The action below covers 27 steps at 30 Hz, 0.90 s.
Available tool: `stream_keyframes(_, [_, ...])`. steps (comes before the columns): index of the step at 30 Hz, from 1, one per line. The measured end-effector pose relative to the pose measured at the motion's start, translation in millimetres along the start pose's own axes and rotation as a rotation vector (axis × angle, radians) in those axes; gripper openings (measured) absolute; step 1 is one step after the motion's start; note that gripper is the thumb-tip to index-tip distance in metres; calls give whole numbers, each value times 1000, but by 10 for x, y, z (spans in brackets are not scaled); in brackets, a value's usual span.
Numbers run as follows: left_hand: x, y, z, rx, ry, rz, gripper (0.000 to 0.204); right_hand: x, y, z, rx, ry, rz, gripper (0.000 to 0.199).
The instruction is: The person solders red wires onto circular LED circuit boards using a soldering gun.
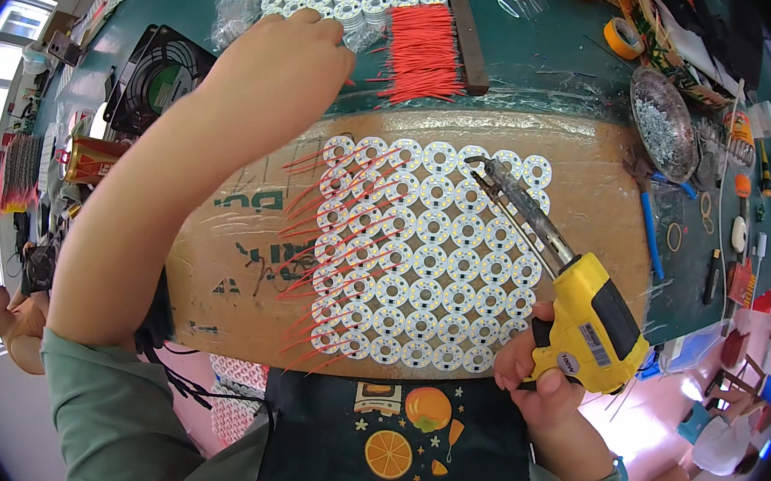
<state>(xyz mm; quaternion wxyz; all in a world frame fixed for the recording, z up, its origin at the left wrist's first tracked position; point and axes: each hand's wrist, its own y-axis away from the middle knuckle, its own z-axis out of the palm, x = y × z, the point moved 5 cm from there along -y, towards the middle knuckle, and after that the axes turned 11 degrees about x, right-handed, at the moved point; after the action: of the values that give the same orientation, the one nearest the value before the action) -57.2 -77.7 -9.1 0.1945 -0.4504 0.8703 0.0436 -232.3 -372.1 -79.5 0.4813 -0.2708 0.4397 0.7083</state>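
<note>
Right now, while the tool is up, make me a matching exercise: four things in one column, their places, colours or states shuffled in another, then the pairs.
Column one
1. Gun
2. Fan
3. Wires
4. Bowl

Column two
A. Red, bunched beside a dark bar
B. In the right hand
C. Holding small silvery bits
D. Black, toward the picture's left

Pairs: 1-B, 2-D, 3-A, 4-C

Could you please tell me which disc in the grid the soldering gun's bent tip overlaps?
The fifth disc from the left in the far row; the bent tip of the soldering gun covers no other.
</note>
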Motion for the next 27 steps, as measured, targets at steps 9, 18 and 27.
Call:
stream_keyframes(9, [935, 818, -489, 342, 720, -75, 27, 63, 301, -142, -169, 275, 119, 94])
stream_keyframes(18, [1355, 1253, -366, 374, 729, -251, 37, 72, 469, -323, -349, 650, 70, 56])
stream_keyframes(27, [1392, 1275, -296, 388, 721, -301, 35, 155, 480, -341, -373, 740, -5, 46])
